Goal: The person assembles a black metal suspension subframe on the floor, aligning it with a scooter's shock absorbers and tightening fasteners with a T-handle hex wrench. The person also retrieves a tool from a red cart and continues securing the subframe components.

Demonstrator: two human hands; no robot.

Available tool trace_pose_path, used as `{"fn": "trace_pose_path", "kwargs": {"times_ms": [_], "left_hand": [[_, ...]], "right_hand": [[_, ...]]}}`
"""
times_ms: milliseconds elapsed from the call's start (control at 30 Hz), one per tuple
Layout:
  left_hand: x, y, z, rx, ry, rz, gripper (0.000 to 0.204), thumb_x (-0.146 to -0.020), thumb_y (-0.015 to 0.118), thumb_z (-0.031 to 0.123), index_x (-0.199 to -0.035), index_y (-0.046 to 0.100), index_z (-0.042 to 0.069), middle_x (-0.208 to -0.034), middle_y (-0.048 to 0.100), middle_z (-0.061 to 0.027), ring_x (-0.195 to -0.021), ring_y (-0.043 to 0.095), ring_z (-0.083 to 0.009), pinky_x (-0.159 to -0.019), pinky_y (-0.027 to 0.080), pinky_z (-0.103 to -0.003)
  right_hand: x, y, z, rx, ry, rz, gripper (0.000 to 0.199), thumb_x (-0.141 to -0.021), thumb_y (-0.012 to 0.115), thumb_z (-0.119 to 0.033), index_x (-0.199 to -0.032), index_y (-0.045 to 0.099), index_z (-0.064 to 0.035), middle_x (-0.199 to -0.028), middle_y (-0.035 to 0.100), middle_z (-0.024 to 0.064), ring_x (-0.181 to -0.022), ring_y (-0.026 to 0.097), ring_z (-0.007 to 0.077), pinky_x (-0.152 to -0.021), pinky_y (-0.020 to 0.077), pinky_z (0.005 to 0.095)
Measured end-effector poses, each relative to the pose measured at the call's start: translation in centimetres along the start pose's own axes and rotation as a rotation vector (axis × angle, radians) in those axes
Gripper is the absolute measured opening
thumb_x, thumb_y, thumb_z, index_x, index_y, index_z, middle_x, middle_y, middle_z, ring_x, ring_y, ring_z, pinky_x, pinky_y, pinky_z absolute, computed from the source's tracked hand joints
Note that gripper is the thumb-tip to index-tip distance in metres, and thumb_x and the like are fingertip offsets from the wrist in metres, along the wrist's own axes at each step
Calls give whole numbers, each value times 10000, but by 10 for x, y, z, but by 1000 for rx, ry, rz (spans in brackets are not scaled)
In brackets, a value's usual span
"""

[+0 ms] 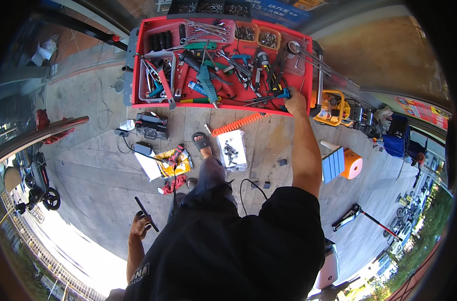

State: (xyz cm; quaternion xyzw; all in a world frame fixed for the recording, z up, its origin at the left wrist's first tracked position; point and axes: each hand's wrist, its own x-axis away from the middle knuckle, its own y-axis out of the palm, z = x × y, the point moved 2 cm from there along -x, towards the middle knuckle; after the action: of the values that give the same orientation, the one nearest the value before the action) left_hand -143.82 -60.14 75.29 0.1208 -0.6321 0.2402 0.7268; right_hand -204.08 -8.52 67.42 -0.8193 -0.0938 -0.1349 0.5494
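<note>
My right hand [295,103] reaches into the near right corner of a red tool drawer [228,105]. Its fingers close on the blue handle [284,94] of a tool whose thin dark shaft points left among other tools. My left hand [139,224] is held low at the left, away from the drawer, gripping a thin, dark, straight bar-like thing [146,214]; its exact kind is not clear. Close to the right hand lie black-handled pliers [274,75]. A teal air tool [207,83] rests mid-drawer, and a red-handled tool [166,88] leans out of a clear bin at the left.
An orange coiled hose [238,124] hangs below the drawer. On the floor are a white sheet with black screws [232,150], a red power tool [176,156] on a yellow bag, a black case [152,125], an orange stool [352,164] and a floor jack [356,213].
</note>
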Motion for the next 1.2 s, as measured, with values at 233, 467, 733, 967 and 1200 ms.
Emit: {"fn": "trace_pose_path", "kwargs": {"times_ms": [233,467,733,967,1200], "left_hand": [[-10,21,130,-247,346,22,805,-645,756,97,-1353,380,28,-1081,560,-112,-948,583,-229,-804,501,-387],[-21,101,320,-808,751,231,972,-585,846,242,-1356,327,-42,-1096,624,-238,-1006,633,-331,-877,514,-400],[-19,233,471,-1027,715,480,978,-589,813,414,-1338,355,-17,-1302,520,-233,-1211,527,-376,-1011,419,-452],[-24,319,571,-1269,721,619,994,-602,828,443,-1370,356,24,-1371,484,-165,-1252,491,-375,-1017,362,-530],[-50,337,580,-1270,597,620,1070,-654,786,413,-1467,214,15,-1374,467,-213,-1227,517,-369,-916,405,-591]], "right_hand": [[9,-59,14,-165,-87,-91,400,-740,745,-110,-1112,612,-48,-979,663,128,-904,635,261,-814,499,355],[69,-158,16,-121,-65,-126,313,-748,625,43,-1053,577,-11,-897,586,43,-811,536,133,-742,448,287],[160,-167,2,-454,-32,12,275,-792,680,-37,-1017,524,-17,-877,542,35,-800,513,119,-745,429,267],[235,-119,8,-737,21,-10,280,-716,693,34,-954,555,-18,-926,517,27,-824,492,137,-726,434,283],[258,-103,-6,-644,45,-40,373,-729,754,-61,-1009,509,-41,-881,469,4,-785,466,97,-730,428,220]]}}
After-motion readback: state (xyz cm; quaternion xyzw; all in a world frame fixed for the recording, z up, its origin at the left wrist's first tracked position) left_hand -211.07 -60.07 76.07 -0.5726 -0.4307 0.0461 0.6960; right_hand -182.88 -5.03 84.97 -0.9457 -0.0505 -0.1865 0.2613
